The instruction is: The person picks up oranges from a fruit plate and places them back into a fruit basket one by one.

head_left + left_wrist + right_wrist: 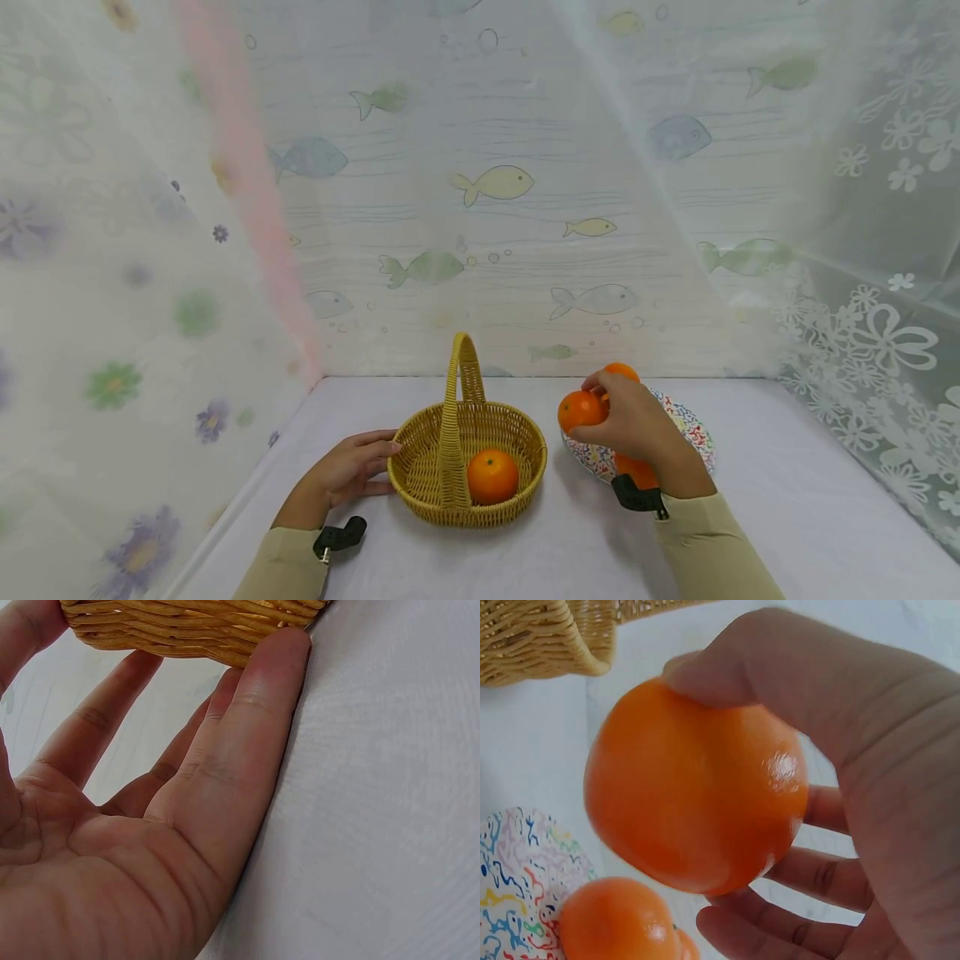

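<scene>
Your left grip (358,467) rests unclenched, fingers touching the oval, golden wicker basket (480,515); light contact should steady it. Slightly farther, your right grip (636,417) holds a round, glossy orange fruit (577,412) between thumb and fingers, near the left edge of the white, multicoloured patterned plate (699,435); even, gentle pressure should suit it. The basket's long axis runs left to right; the held fruit is near-spherical, without clear long axis, its stem direction uncertain.
</scene>
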`<state>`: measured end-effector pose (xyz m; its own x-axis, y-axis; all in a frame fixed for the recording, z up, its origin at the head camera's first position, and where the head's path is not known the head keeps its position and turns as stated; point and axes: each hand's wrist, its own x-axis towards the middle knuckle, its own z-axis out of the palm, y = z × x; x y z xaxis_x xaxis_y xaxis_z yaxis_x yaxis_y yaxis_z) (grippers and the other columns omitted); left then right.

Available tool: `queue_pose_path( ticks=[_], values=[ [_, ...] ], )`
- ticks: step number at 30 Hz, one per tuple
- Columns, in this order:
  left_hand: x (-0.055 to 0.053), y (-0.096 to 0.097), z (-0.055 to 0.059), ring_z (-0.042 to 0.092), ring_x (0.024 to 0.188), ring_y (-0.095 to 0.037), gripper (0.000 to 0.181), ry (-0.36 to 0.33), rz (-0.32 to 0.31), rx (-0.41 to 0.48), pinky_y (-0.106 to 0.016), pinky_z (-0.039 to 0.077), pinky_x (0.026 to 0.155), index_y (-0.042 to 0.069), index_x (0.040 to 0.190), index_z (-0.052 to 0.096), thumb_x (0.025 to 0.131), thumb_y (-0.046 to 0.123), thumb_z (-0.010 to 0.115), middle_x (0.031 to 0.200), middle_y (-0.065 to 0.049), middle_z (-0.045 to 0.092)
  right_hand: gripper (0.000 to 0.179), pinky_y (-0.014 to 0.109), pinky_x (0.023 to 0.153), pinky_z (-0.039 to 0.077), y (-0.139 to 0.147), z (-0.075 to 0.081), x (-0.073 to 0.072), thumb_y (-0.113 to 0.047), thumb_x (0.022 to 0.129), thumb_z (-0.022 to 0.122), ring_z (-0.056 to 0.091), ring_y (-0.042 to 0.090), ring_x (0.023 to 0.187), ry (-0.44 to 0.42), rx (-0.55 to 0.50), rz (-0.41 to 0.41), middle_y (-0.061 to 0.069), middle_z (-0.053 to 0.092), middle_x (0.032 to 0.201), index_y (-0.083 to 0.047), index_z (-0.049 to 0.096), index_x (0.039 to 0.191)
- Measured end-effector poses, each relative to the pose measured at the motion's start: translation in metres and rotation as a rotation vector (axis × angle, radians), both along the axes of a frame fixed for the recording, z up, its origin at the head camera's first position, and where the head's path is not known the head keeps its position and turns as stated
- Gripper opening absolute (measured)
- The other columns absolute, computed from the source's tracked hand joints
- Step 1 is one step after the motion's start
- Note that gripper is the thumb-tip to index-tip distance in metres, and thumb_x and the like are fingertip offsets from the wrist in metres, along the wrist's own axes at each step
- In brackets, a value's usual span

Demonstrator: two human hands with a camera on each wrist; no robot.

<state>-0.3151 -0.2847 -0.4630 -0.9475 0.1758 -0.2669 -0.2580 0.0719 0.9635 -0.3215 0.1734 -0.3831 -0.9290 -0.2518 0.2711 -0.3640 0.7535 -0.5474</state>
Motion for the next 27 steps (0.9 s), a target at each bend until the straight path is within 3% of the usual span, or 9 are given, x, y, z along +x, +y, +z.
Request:
queue_pose_path(
  ticks=[8, 17, 27],
  values=[
    [-0.001, 0.000, 0.002, 0.068, 0.120, -0.026, 0.070, -0.008, -0.001, 0.011, -0.054, 0.060, 0.092, 0.005, 0.155, 0.044, 0.097, 0.033, 0.073, 0.146, -0.015, 0.060, 0.063, 0.035, 0.076, 0.056, -0.006, 0.002, 0.003, -0.046, 0.072, 0.092, 0.064, 0.022, 0.097, 0.047, -0.046, 0.022, 0.004, 0.067, 0.115, -0.019, 0.060, 0.120],
    [0.000, 0.000, 0.003, 0.067, 0.121, -0.025, 0.071, -0.009, -0.010, 0.020, -0.054, 0.060, 0.093, 0.004, 0.155, 0.043, 0.097, 0.032, 0.073, 0.147, -0.015, 0.058, 0.066, 0.035, 0.077, 0.058, -0.015, 0.004, 0.006, -0.047, 0.073, 0.092, 0.063, 0.022, 0.096, 0.019, -0.078, 0.039, 0.003, 0.065, 0.112, -0.017, 0.055, 0.118],
    [0.002, 0.000, 0.005, 0.068, 0.120, -0.024, 0.071, -0.008, -0.014, 0.024, -0.054, 0.060, 0.093, 0.003, 0.155, 0.043, 0.098, 0.032, 0.072, 0.146, -0.014, 0.060, 0.065, 0.035, 0.078, 0.059, -0.024, 0.005, 0.009, -0.042, 0.075, 0.091, 0.059, 0.022, 0.098, 0.061, -0.105, 0.070, 0.001, 0.057, 0.115, -0.022, 0.059, 0.128]
  ],
)
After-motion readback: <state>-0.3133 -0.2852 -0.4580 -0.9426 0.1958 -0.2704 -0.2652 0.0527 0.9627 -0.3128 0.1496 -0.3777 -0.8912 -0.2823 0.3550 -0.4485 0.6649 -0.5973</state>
